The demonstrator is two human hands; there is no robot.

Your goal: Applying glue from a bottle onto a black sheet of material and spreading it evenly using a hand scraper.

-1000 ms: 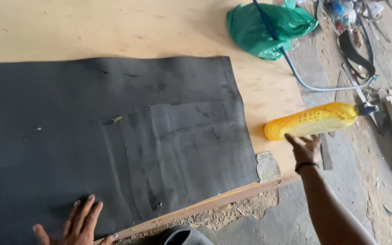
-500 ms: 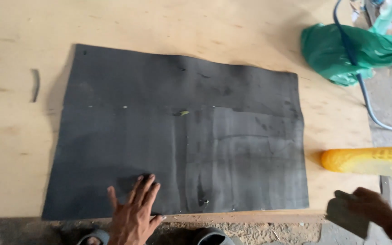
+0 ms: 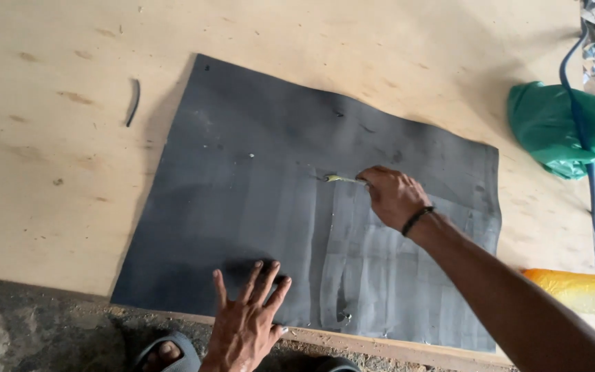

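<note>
Head view: a dark sheet (image 3: 256,207) lies flat on the plywood table (image 3: 56,138), its near edge at the table's front. Your left hand (image 3: 246,324) presses it there, fingers (image 3: 259,286) spread, gripping nothing. Your right hand (image 3: 394,196) pinches a small yellowish tool (image 3: 342,179) against the sheet's middle. The sheet looks thin, limp and light; hold it by an edge or pin it flat.

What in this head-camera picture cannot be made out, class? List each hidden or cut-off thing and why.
- Tool in right hand: too small; fist hides its handle.
- Yellow bottle: cut by the right edge, partly behind the forearm.
- Sandalled foot: cut by the bottom edge.
- Blue hose: ends run off frame.
</note>
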